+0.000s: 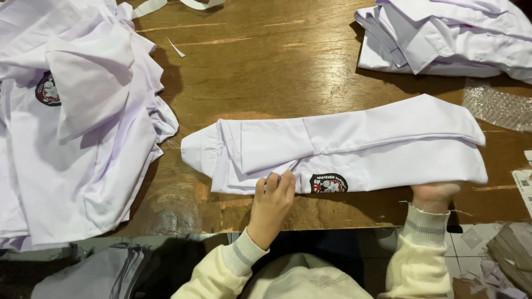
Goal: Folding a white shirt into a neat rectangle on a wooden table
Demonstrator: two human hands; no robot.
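A white shirt [354,149] lies folded into a long narrow strip across the wooden table [266,66], with a dark round badge [328,183] near its front edge. My left hand [271,202] pinches a fold of the shirt just left of the badge. My right hand [435,195] is at the shirt's right end with its fingers tucked under the cloth, so they are hidden. Both arms wear cream sleeves with ribbed cuffs.
A heap of white shirts [72,122] with a badge covers the table's left side. A stack of folded white shirts [449,39] sits at the back right, with bubble wrap [496,106] beside it. Paper scraps and cartons lie on the floor at the right [507,254].
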